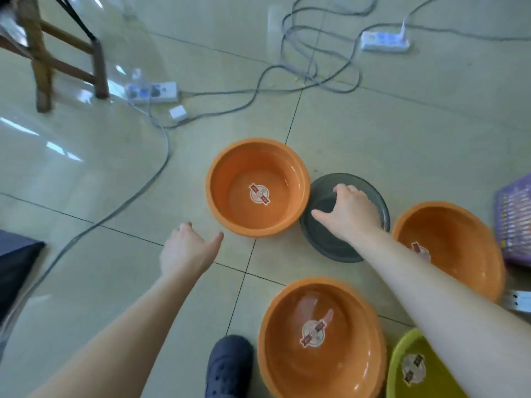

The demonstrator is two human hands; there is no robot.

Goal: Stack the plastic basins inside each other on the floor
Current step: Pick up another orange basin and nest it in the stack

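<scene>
Several plastic basins sit on the tiled floor. An orange basin (218,193) with a sticker inside stands in the middle. A dark grey basin (324,239) touches its right side. My right hand (349,209) hovers over the grey basin with fingers spread, holding nothing. A second orange basin (459,237) lies to the right, partly behind my forearm. A third orange basin (287,354) is near my foot. A yellow-green basin (402,360) shows at the bottom right. My left hand (186,251) is open above the floor, left of the middle orange basin.
Power strips (152,91) (385,41) and grey cables (138,196) trail across the floor behind and to the left. A wooden chair leg (41,73) stands at the far left. A purple box (514,222) lies at the right edge. My dark shoe (230,366) is at the bottom.
</scene>
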